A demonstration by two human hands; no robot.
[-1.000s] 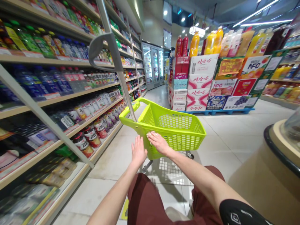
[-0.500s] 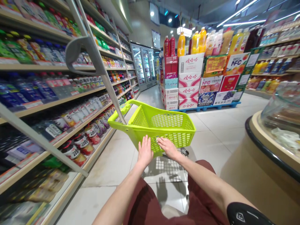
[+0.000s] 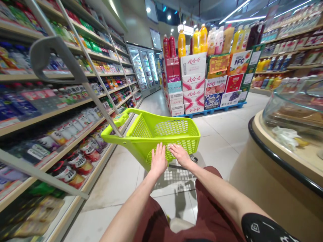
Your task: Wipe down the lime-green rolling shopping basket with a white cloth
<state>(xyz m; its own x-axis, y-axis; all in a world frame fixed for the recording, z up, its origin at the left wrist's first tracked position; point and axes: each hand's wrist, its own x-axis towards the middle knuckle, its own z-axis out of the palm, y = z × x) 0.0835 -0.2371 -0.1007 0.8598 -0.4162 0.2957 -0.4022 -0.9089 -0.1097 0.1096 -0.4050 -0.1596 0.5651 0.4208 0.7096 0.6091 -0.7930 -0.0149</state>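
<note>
A lime-green shopping basket on wheels (image 3: pixel 137 148) stands side-on just in front of me, its basket empty and its side wall full of holes. A long grey pull handle (image 3: pixel 87 80) rises from it and leans to the left. My left hand (image 3: pixel 158 158) lies over the near side wall with fingers stretched out and pointing up. Close beside it, my right hand (image 3: pixel 179 155) rests over the same wall, fingers extended up and to the left. Both hands seem to touch the plastic; neither grips anything.
Drink shelves (image 3: pixel 65 101) run along the left. Ahead, stacked drink cartons (image 3: pixel 194 80) with bottles on top stand on a blue pallet (image 3: pixel 222 109). A rounded counter (image 3: pixel 252 148) with a clear cover closes in from the right. Glass-door fridges (image 3: pixel 143 67) stand farther back.
The basket and surroundings have shifted left in view, the counter now showing more. The basket has slid slightly left relative to my hands, which stay flat at its side.
</note>
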